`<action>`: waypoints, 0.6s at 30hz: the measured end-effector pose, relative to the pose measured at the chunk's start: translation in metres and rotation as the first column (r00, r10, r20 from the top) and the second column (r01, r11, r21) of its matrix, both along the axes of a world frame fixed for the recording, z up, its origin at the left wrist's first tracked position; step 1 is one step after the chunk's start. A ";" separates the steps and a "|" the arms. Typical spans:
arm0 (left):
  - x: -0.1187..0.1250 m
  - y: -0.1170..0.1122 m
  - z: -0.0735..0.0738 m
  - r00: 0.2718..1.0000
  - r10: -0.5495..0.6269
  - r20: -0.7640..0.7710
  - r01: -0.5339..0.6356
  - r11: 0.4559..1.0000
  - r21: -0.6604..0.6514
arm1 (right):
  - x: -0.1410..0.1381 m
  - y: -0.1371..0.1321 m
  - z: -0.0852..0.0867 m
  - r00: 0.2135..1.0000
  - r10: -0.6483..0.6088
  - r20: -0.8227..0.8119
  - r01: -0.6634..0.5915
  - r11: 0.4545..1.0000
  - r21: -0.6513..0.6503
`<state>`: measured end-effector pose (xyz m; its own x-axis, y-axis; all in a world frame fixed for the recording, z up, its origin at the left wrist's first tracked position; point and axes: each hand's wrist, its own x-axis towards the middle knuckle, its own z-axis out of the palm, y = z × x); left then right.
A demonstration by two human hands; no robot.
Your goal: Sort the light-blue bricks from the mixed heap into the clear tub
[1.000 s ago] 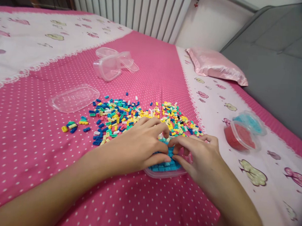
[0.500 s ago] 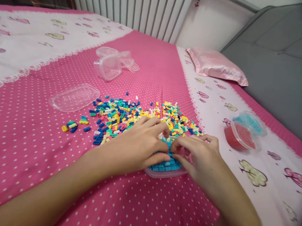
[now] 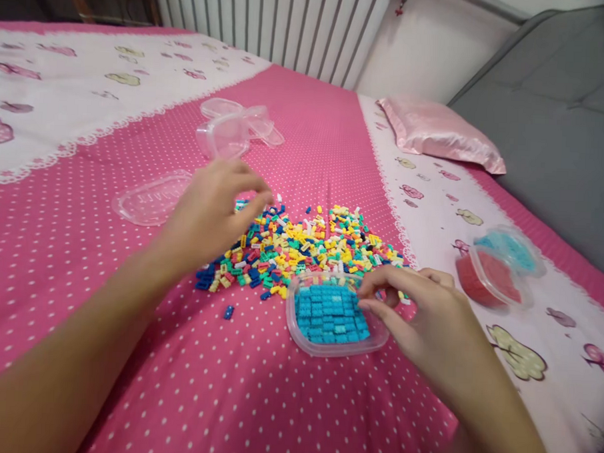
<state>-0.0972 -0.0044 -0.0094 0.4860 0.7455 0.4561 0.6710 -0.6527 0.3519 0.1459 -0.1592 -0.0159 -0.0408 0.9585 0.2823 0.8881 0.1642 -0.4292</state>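
A clear plastic container [image 3: 321, 351] sits on the bed, with blue toy bricks [image 3: 328, 314] packed in neat rows inside. At its right side my right hand [image 3: 413, 305] has thumb and forefinger pinched on the right edge of the blue bricks. Behind the container spreads a pile of loose, many-coloured toy bricks [image 3: 301, 243]. My left hand [image 3: 223, 200], slightly blurred, is over the left part of this pile. Its fingers are curved, with the thumb apart, and nothing shows in them. One dark blue brick [image 3: 229, 312] lies alone left of the container.
A clear lid [image 3: 143, 203] lies partly behind my left hand. Farther back are clear containers and lids [image 3: 226, 133]. Tubs of red bricks [image 3: 490, 281] and blue bricks [image 3: 511, 249] stand at the right. A pink pillow [image 3: 441, 136] rests near the grey headboard [image 3: 547, 110].
My left hand has left the container and moved up and left over the brick pile, uncovering the blue rows. My right hand stays at the container's right side. The view has shifted slightly.
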 end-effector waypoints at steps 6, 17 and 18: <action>-0.014 0.024 -0.017 0.983 0.098 -0.156 -0.106 0.993 -0.044 | 0.001 0.002 0.000 0.994 0.025 -0.108 -0.020 0.999 0.045; 0.003 0.024 -0.039 0.921 -0.028 -0.388 0.022 1.000 -0.021 | -0.005 0.008 0.001 0.986 0.055 -0.158 -0.059 0.998 -0.025; 0.004 0.024 -0.039 0.919 -0.026 -0.394 0.017 1.000 -0.026 | -0.005 0.008 0.001 0.986 0.054 -0.156 -0.059 0.998 -0.028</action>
<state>-0.0936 0.0193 -0.0479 0.6392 0.7403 0.2083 0.7441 -0.6637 0.0757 0.1405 -0.1507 -0.0149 -0.0534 0.9646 0.2584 0.8002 0.1961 -0.5668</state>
